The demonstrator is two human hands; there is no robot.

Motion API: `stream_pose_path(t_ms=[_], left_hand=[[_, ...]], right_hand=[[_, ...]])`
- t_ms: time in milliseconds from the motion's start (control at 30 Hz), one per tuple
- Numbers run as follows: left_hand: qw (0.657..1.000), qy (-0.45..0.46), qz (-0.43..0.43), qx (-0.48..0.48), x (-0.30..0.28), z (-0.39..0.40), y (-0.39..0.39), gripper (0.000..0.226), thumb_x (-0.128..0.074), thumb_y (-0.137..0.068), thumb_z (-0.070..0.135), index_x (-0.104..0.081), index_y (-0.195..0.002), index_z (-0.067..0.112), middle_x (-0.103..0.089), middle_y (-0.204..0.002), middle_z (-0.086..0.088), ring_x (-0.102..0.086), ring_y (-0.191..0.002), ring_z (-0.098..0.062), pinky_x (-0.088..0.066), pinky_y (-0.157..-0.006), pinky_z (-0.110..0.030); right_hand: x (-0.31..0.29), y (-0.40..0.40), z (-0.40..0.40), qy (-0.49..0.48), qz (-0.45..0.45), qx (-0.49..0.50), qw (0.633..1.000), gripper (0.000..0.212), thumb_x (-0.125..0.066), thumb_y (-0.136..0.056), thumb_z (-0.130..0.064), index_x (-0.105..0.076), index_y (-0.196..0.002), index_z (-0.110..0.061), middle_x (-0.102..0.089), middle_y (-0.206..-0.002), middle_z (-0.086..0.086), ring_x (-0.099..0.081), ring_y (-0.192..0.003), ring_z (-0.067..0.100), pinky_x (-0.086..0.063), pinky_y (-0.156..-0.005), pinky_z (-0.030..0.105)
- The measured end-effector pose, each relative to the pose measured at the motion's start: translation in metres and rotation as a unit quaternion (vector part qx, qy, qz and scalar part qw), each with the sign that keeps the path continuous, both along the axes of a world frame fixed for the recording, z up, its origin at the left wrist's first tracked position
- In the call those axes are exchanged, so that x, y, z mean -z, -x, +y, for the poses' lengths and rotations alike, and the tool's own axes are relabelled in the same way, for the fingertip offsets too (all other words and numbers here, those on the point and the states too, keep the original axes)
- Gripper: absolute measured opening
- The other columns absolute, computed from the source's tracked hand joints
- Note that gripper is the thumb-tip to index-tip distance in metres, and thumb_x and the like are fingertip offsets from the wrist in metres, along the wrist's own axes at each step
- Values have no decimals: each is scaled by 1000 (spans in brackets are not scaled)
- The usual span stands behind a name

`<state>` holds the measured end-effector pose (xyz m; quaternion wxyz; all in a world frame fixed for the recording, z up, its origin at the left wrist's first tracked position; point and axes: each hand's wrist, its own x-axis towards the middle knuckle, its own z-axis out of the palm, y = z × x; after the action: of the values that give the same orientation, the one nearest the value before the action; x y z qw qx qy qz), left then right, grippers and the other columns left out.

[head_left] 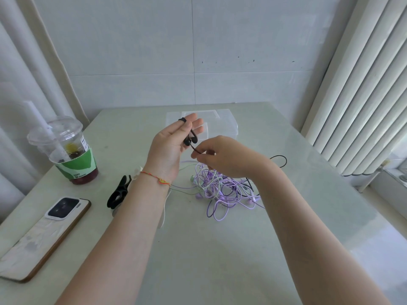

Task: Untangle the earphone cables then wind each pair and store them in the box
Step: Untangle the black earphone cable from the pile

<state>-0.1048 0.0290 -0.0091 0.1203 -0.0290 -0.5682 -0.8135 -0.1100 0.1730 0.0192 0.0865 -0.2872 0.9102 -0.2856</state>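
Black earphone cable (191, 139) is being wound round the fingers of the left hand (170, 146), held up w/ palm open and fingers straight; loops seen at a fingertip and earbuds by the palm. The same cable is pinched by the right hand (222, 157) just beside it, thumb + forefinger. Rest of the tangle (220, 188), mostly purple w/ some white/green, is left on the table (220, 249) right under the hands. Clear box (222, 122) is sat behind them. Phone (44, 236), drink cup (68, 150) and black clip (119, 192) are off to the left.
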Motion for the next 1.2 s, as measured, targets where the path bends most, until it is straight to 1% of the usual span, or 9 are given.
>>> stream_pose_path(t_ms=[100, 200, 267, 367, 500, 667, 833, 1067, 1200], left_hand=[[998, 62, -20, -25, 4, -1, 0, 21, -54, -97, 9, -69, -111, 10, -73, -106, -8, -70, -102, -17, -53, -84, -26], [990, 138, -30, -17, 4, 0, 0, 19, -53, -96, 5, -70, -104, 9, -74, -85, 2, -70, -81, -8, -54, -72, -21], [980, 196, -36, -6, 5, -1, 0, 20, -53, -96, 4, -72, -98, 9, -69, -74, -1, -60, -64, -10, -49, -64, -21], [971, 230, -48, 48, 4, -4, -1, 21, -51, -98, 7, -69, -87, 8, -65, -68, -4, -58, -58, -14, -47, -61, -22], [968, 194, -90, 132, 0, -6, -4, 23, -44, -100, 7, -66, -93, 5, -62, -65, -2, -56, -59, -17, -50, -68, -31], [963, 150, -109, 196, -5, -6, -8, 29, -41, -100, 11, -69, -98, 3, -59, -70, -7, -56, -64, -20, -53, -65, -29], [955, 138, -82, 250, -6, -8, -13, 28, -44, -99, 13, -69, -99, 0, -63, -77, -11, -59, -68, -25, -53, -66, -32], [953, 61, -46, 293, -5, -9, -15, 22, -57, -88, 17, -77, -90, 8, -72, -92, -14, -70, -86, -29, -57, -85, -43], [960, 32, -30, 277, -8, -7, -16, 27, -51, -88, 11, -78, -88, 9, -73, -88, -11, -71, -86, -26, -58, -78, -34]], right_hand=[[-2, -2, 1, -2, 38, -1, 999, 25, -50, -99, -29, -68, -106, -13, -52, -73, -8, -45, -57, 6, -35, -54, 17], [-6, -2, 3, -6, 51, -5, 999, 22, -50, -98, -22, -68, -102, -11, -59, -76, 1, -44, -56, 8, -36, -55, 21], [-10, -2, 7, 8, 49, 6, 999, 21, -51, -95, -15, -71, -101, -13, -64, -81, 4, -45, -53, 6, -38, -55, 23], [-15, 0, 14, 65, 55, 34, 996, 24, -52, -90, -8, -70, -97, -20, -65, -78, -4, -49, -44, 1, -40, -48, 16], [-18, 3, 20, 141, 65, 56, 986, 23, -52, -87, -2, -65, -93, -20, -71, -80, -6, -58, -48, 15, -42, -47, 16], [-22, 5, 25, 203, 71, 86, 973, 24, -54, -87, -1, -67, -82, -21, -71, -75, -5, -49, -41, 6, -37, -43, 13], [-21, 6, 28, 235, 70, 89, 965, 19, -56, -89, -2, -69, -86, -16, -73, -79, -3, -55, -47, 14, -32, -41, 11], [-18, 11, 28, 263, 49, 84, 960, 17, -57, -90, -5, -70, -89, -15, -73, -78, -2, -58, -52, 17, -37, -46, 13], [-17, 13, 29, 222, 56, 75, 971, 16, -57, -90, -8, -71, -90, -16, -68, -67, -13, -61, -58, 10, -45, -54, 20]])
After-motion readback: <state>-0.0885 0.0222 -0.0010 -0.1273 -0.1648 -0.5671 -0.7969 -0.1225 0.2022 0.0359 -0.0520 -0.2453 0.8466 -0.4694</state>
